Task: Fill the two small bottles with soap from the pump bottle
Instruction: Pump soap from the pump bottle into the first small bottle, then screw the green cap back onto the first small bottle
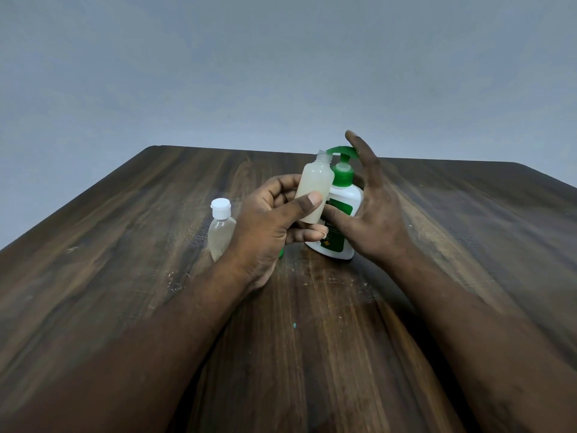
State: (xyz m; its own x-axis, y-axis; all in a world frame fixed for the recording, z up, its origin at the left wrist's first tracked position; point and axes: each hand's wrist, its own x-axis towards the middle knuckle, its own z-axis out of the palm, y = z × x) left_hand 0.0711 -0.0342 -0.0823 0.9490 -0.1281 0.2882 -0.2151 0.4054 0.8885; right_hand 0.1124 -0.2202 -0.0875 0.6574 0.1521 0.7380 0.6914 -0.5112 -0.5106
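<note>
Your left hand [265, 226] grips the uncapped small bottle [313, 182], thumb across its front. The bottle is slightly tilted, nearly full of pale soap, its open neck at the tip of the green pump head [342, 150]. Your right hand [374, 214] lies with fingers straight over that head, thumb against the white pump bottle [342, 214]. The capped small bottle [220, 229] stands on the wooden table [125, 245], just left of your left wrist.

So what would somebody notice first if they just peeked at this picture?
Probably the left hand in the middle, gripping an uncapped little bottle of pale soap, its mouth up by the green spout of the pump bottle. The right hand reaches over the pump's top with straight fingers. To the left, a second little bottle with a white cap stands on the wooden table.
</note>
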